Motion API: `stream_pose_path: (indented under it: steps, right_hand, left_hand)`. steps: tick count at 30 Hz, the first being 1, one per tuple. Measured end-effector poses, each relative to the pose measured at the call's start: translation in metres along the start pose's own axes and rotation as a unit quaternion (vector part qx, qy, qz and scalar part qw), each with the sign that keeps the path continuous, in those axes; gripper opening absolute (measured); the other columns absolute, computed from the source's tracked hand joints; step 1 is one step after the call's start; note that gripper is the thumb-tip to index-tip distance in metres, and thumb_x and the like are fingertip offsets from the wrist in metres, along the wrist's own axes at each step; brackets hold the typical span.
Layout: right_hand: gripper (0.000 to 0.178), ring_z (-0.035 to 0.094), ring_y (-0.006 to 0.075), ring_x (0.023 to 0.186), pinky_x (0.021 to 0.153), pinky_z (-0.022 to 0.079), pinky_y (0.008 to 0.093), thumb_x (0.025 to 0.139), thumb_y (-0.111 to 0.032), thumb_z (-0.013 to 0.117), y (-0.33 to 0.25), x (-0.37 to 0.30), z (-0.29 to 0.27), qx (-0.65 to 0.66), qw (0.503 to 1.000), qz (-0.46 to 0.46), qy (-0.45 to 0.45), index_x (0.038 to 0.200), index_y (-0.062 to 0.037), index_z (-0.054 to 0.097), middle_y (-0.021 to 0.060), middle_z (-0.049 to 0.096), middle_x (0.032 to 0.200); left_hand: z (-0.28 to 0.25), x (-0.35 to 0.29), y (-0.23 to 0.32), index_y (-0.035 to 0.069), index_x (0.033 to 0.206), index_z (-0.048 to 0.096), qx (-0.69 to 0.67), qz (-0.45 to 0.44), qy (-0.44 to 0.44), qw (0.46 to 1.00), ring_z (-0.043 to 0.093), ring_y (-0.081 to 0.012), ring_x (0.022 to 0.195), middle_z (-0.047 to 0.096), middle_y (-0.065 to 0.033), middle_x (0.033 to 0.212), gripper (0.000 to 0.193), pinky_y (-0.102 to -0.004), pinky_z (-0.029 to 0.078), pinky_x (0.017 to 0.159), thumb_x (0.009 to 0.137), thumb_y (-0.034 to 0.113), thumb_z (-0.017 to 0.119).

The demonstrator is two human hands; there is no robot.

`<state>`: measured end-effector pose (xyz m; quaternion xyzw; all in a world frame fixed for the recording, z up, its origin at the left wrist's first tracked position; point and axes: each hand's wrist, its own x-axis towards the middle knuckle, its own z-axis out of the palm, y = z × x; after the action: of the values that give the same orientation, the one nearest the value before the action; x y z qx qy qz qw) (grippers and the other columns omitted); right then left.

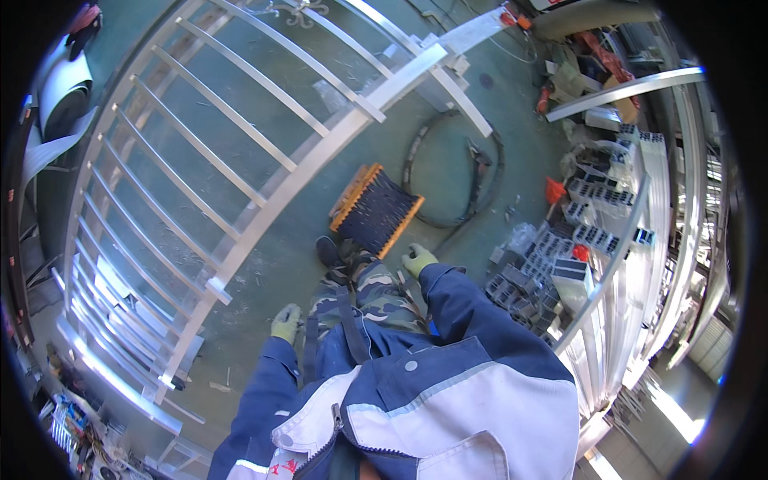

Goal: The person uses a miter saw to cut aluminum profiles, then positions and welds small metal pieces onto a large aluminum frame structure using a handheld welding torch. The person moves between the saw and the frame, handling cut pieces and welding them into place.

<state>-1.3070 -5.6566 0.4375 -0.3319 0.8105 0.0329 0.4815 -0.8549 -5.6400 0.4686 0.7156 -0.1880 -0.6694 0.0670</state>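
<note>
My left hand (286, 322), in a pale yellow-green glove, hangs beside my left thigh. Its fingers are loosely bent, and no object shows in them. The nearest thing to it is a large silver metal railing frame (264, 228) with many parallel bars. My right hand (418, 260), gloved alike, is held out ahead of my right leg with its fingers partly apart and nothing visible in them. Just ahead of that hand, on the floor by my feet, stands a low black, ridged-top object with orange toothed edges (376, 210). Whether it is a stool or a crate I cannot tell.
A dark hose or cable (500, 180) lies coiled on the green floor (532, 152). On the right are stacked metal profiles (596, 204) with hollow ends and long silver bars (672, 240). A metal bar (472, 104) juts out from the frame. White curled sheets (64, 92) are at far left.
</note>
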Motion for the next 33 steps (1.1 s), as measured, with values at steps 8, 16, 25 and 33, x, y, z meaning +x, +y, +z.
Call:
stream_pose_path:
  steps: [8, 16, 25, 33]
  right_hand:
    - [0.064, 0.066, 0.0351, 0.119, 0.103, 0.051, 0.0397, 0.091, -0.040, 0.067, 0.014, -0.076, -0.027, 0.008, 0.998, 0.034, -0.045, 0.140, -0.0013, 0.057, 0.0234, 0.068, 0.128]
    - [0.057, 0.068, 0.0302, 0.117, 0.100, 0.052, 0.0358, 0.096, -0.034, 0.066, 0.036, -0.059, -0.120, 0.018, 0.998, 0.000, 0.064, 0.143, -0.0035, 0.055, 0.0222, 0.068, 0.128]
    - [0.045, 0.067, 0.0372, 0.111, 0.096, 0.054, 0.0443, 0.095, -0.027, 0.064, 0.026, 0.083, -0.203, -0.157, 0.949, -0.222, 0.162, 0.137, -0.0105, 0.061, 0.0192, 0.070, 0.123]
    - [0.036, 0.071, 0.0397, 0.100, 0.086, 0.057, 0.0437, 0.091, -0.015, 0.071, -0.047, 0.262, -0.168, -0.054, 0.897, -0.435, 0.058, 0.126, -0.0053, 0.067, 0.0204, 0.073, 0.110]
  left_hand:
    - [-0.017, 0.046, -0.028, 0.011, 0.123, 0.070, 0.078, 0.011, 0.020, 0.997, 0.061, -0.0081, 0.068, 0.069, 0.0018, 0.096, 0.035, -0.0251, 0.049, 0.059, 0.099, 0.037, 0.068]
    - [0.063, 0.086, 0.061, 0.001, 0.130, 0.066, 0.205, 0.141, -0.018, 0.968, 0.066, -0.0222, 0.103, 0.070, -0.0137, 0.118, 0.053, -0.0331, 0.051, 0.093, 0.092, 0.037, 0.075]
    - [0.257, 0.191, 0.176, 0.007, 0.158, 0.035, 0.383, 0.154, -0.055, 0.909, 0.040, -0.0371, 0.146, 0.042, -0.0201, 0.158, 0.098, -0.0415, 0.033, 0.120, 0.083, 0.057, 0.074]
    - [0.313, 0.319, 0.161, 0.007, 0.147, 0.051, 0.439, 0.095, -0.012, 0.893, 0.051, -0.0359, 0.137, 0.054, -0.0209, 0.147, 0.085, -0.0418, 0.043, 0.112, 0.077, 0.045, 0.083]
